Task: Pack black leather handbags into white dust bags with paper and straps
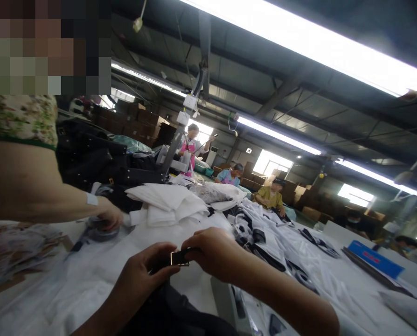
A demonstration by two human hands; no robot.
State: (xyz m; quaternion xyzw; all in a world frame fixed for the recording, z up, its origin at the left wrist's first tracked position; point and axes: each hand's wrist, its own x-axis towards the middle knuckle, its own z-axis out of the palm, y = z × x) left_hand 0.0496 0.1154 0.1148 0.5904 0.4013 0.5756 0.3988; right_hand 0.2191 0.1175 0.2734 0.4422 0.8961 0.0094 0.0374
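- The step in hand looks like working a small gold buckle (172, 259) and a black strap (186, 252) together.
- The buckle is up in the air between the two hands, above a dark cloth thing (180, 308) (too dim to name).
- The left hand (143, 266) has its thumb and fingers pinched on the buckle.
- The right hand (210, 252) has its fingers closed tight on the strap, right next to the buckle.
- I think the next move calls for a steady left pinch and a small push or pull on the strap.
- Counting: one buckle, one strap in the hands, one blue box (374, 259) and one wall clock (248, 150).
- One co-worker's hand (110, 217) is at one grey roll (101, 233), on the left.
- The white sheets (170, 198) lie in one heap; I cannot count them.
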